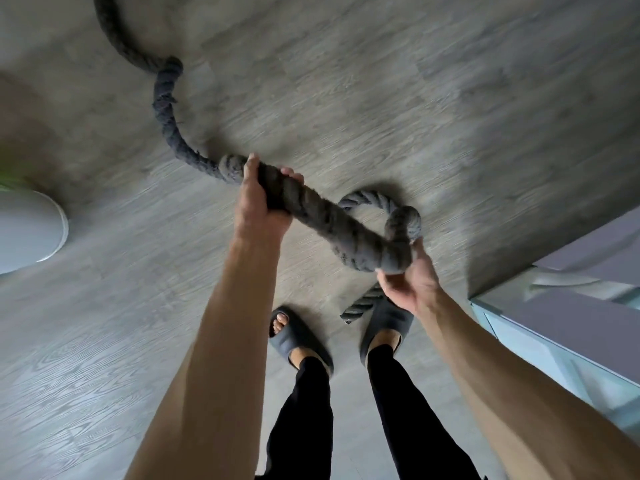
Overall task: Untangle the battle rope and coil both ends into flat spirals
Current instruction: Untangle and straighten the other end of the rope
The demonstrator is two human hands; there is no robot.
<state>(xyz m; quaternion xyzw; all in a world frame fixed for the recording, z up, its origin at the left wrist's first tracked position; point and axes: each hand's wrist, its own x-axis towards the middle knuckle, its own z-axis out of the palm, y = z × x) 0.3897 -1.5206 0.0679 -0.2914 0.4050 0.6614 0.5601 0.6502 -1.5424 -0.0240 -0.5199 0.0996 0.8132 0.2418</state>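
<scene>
- Far to the left of the left hand, a white rounded object (pixel 31 233) stands on the floor (pixel 450 98). It is blurred and its kind cannot be determined.
- Up and to the left of the left hand, the battle rope (pixel 332 226) runs across the floor in a loose S-curve and leaves the frame at the top. No crossing is seen in that stretch.
- Left hand (pixel 263 199): fingers and thumb are wrapped fully round the rope, which is raised clear of the floor.
- Between the hands, the rope spans in one thick, lifted length.
- Just beyond the right hand, the rope doubles back in a small loop (pixel 374 199).
- Right hand (pixel 412 282): palm upward, fingers curled under the bend and thumb against it, so the rope is firmly held.
- Directly below the right hand, the rope end (pixel 356 306) lies beside a slipper (pixel 388 327).
- To the right of the right hand, a furniture edge (pixel 571 306) borders the floor.
- Assessment: early stage. One loop is not cleared and no flat spiral is visible at this end. The other end is out of view, so both coils appear outstanding.
</scene>
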